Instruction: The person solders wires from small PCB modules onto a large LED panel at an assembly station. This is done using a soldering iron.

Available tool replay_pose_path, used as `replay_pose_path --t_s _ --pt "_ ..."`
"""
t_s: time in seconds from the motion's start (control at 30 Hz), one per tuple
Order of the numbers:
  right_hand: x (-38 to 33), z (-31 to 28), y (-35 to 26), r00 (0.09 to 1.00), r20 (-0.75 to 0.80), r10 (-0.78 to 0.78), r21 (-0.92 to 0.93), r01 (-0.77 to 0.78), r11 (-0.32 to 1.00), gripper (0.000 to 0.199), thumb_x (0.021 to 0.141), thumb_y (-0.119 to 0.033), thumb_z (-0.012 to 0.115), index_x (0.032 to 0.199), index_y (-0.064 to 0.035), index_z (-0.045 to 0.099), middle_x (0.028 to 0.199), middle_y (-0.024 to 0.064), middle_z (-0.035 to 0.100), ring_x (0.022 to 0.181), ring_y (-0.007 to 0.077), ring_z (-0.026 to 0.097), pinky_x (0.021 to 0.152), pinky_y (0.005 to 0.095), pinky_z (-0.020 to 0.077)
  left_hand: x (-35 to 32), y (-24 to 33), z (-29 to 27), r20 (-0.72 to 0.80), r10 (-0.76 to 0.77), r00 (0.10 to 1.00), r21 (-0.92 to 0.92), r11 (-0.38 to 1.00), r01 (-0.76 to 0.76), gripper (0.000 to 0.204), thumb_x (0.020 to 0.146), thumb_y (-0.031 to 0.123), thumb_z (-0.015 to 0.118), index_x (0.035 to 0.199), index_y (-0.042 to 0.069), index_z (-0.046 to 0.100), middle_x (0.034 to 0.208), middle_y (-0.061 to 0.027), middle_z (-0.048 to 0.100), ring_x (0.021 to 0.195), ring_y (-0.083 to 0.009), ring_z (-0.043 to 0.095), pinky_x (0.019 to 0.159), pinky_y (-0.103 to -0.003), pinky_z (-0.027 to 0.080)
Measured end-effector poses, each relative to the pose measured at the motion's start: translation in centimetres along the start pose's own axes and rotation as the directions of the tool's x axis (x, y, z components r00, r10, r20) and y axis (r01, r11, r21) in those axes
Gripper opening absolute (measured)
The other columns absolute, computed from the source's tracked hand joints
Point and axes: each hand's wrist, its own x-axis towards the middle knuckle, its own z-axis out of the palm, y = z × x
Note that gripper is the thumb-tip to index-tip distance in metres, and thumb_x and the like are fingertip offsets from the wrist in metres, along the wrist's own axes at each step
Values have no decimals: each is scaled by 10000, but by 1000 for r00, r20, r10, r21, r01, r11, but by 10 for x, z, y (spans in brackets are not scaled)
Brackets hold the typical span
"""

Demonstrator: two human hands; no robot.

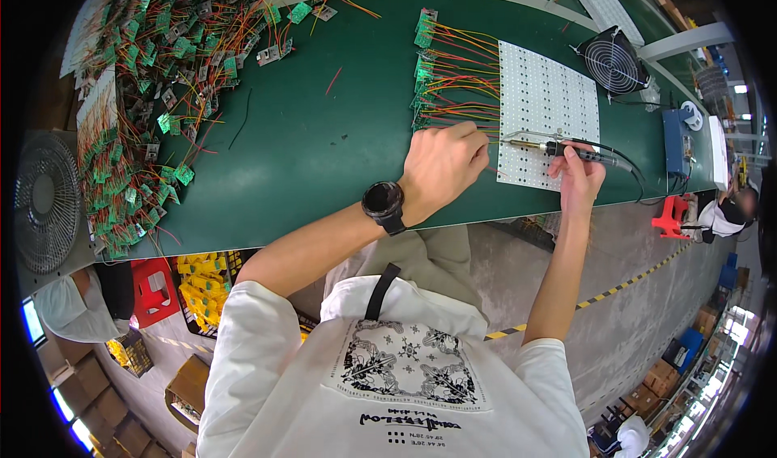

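My right hand (578, 175) grips a soldering iron (560, 148) with a dark handle, held like a pen. Its metal tip points left, close over the left part of a white panel (550, 78) dotted with rows of small pads. My left hand (441, 167), a dark watch on its wrist, is closed in a pinch at the panel's left edge, around a thin wire whose end is partly hidden by the fingers. Red and yellow wires (465, 61) run from the panel's left side to a column of small green circuit boards (423, 74).
A big heap of wired green boards (178, 45) covers the table's left end. Behind the panel stands a black fan (611, 61); a blue soldering station (677, 142) sits at the right. A grey fan (48, 203) is far left. Other people sit at both sides.
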Motion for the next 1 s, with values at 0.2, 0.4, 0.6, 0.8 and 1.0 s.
replay_pose_path --t_s 0.2,0.4,0.6,0.8,1.0 --pt "0 -1 0 1000 -20 14 46 -13 999 181 892 -68 606 1013 67 604 673 120 622 525 187 575 510 284 443 0 -1 1 6 -10 1000 8 1000 9 6 746 66 670 747 61 666 669 -32 579 538 -250 582 488 -342 462" --pt "1 4 -4 996 -91 -20 110 30 993 184 881 -65 621 1004 71 606 677 130 628 510 195 584 490 286 444 0 -1 -1 20 3 1000 13 1000 -3 17 755 70 660 744 57 663 673 -40 578 549 -264 587 497 -354 472" --pt "1 5 -5 993 -120 8 115 6 993 186 880 -71 621 1001 69 606 661 128 620 499 190 571 485 285 425 4 10 -11 -27 57 998 -7 998 -57 83 825 126 660 864 56 639 780 -70 562 590 -262 597 507 -362 481" --pt "1 3 -6 995 -91 46 87 -38 995 201 894 -105 620 993 70 614 683 99 596 585 158 568 519 301 447 2 -4 -23 232 373 898 -150 926 -346 137 880 177 633 837 52 598 784 -71 549 593 -269 588 500 -378 466" --pt "1 1 -6 995 -86 47 90 -39 995 202 898 -109 618 998 67 619 686 91 597 580 155 562 521 290 436 4 -5 -18 314 412 856 -94 910 -403 236 894 239 626 767 47 571 753 -67 546 581 -268 577 495 -383 454"
